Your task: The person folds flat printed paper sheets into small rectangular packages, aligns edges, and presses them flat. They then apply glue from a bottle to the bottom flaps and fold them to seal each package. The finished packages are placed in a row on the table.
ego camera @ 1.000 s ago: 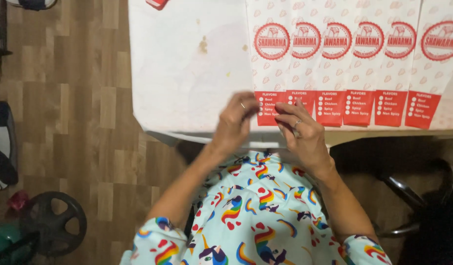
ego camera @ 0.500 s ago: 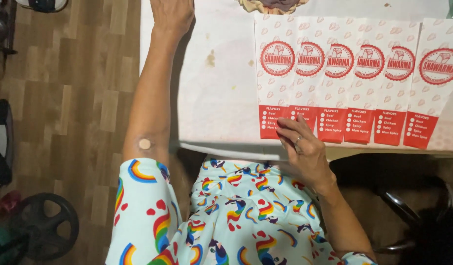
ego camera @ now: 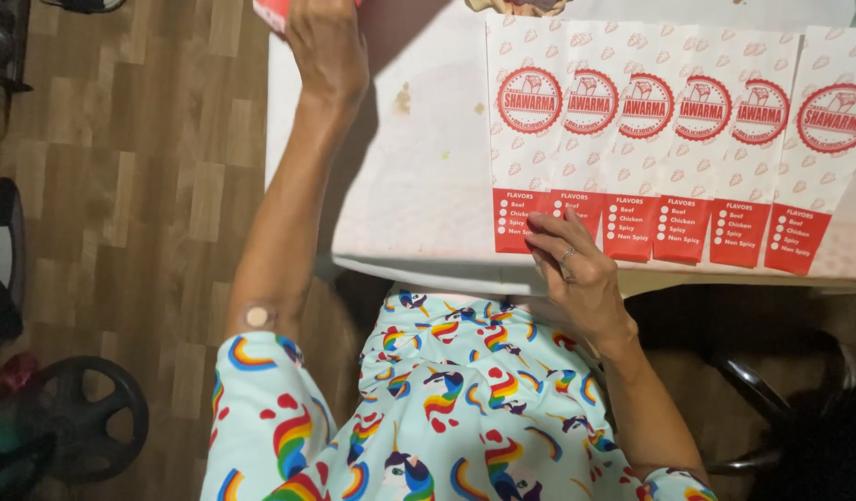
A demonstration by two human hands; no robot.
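Head view: looking down on a table (ego camera: 419, 223) edge.
Left hand (ego camera: 324, 44): stretched to the far left corner, fingers closed on a red-and-white packet (ego camera: 272, 11), mostly out of frame.
Paper sleeves (ego camera: 674, 139): overlapping row, right of that hand.
Right hand (ego camera: 572, 269): open, fingertips pressing the leftmost sleeves' red bottom edges.

White-covered table (ego camera: 419, 186) w/ a few brown stains, seen from above, its near edge at the seated person's lap. Six white paper sleeves (ego camera: 674, 139) w/ round red logos & red bottom panels lie flat on it in an overlapping row along the right side. A red-and-white item (ego camera: 275, 11) & a flatbread's edge (ego camera: 516, 6) sit at the far edge, mostly cut off.
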